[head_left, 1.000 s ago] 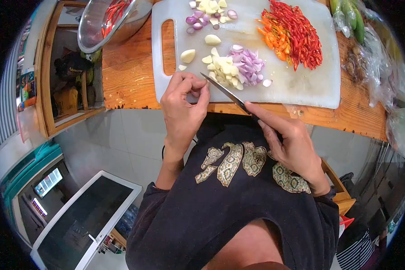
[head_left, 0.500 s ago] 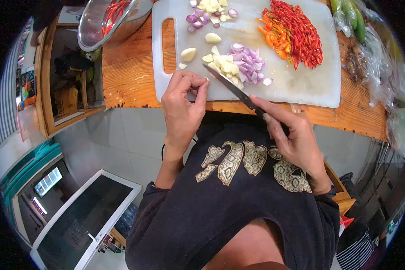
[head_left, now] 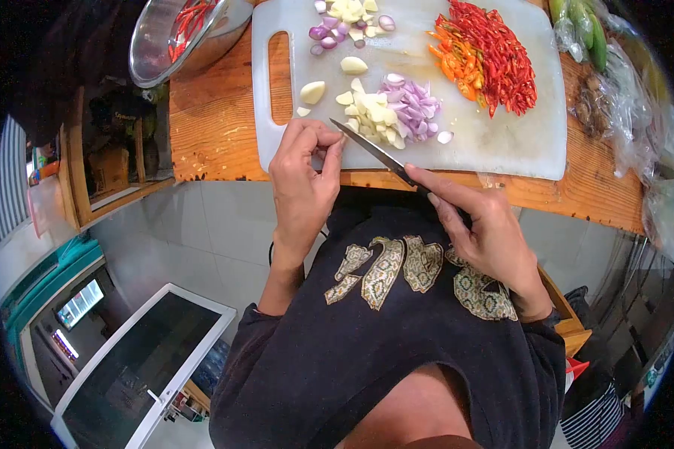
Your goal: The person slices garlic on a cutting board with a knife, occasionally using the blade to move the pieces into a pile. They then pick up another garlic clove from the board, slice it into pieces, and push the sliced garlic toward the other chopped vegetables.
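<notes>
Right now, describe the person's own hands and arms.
The left hand and right hand are ungloved. The left sleeve and right sleeve are black and loose, ending well short of the hands. A thin dark loop shows beside the left wrist; whether it is worn, I cannot tell.

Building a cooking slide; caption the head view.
Right hand holds a knife beside the left hand, at a white board bearing cut garlic, shallots and chillies.
</notes>
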### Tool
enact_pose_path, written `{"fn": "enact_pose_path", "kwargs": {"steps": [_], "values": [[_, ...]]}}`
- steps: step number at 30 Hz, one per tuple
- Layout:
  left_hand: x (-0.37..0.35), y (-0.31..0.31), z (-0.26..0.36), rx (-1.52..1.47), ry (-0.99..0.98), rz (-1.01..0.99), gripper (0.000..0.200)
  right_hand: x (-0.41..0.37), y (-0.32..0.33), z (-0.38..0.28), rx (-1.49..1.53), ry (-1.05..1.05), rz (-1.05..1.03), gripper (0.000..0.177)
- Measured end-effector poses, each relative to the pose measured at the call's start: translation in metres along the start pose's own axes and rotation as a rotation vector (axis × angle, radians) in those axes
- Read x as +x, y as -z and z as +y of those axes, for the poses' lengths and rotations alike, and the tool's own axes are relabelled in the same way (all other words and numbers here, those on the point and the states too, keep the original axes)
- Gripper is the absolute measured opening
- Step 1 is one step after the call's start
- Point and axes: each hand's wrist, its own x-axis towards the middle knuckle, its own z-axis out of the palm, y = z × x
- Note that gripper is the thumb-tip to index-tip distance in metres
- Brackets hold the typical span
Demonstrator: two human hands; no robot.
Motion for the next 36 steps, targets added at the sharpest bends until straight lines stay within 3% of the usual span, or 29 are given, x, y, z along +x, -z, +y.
{"fn": "enact_pose_path", "kwargs": {"steps": [8,16,19,22,29,36], "values": [[0.001,0.001,-0.001,0.034,-0.042,-0.007,0.008,0.003,-0.007,0.004,0.041,0.019,-0.003,0.046],[0.000,-0.001,0.008,0.070,0.051,-0.008,0.008,-0.014,0.013,0.001,-0.197,0.136,0.089,0.046],[-0.001,-0.007,0.005,0.030,-0.104,0.072,0.007,-0.022,0.020,-0.012,-0.303,0.129,0.184,0.046],[-0.003,-0.008,0.009,0.028,-0.122,0.153,0.013,-0.023,0.025,-0.015,-0.460,0.155,0.303,0.044],[0.006,-0.018,0.031,0.100,-0.381,0.096,0.030,-0.020,0.024,-0.011,-0.579,0.227,0.358,0.037],[0.014,-0.027,0.021,0.137,-0.338,0.092,0.019,-0.034,0.036,-0.011,-0.607,0.215,0.353,0.032]]}}
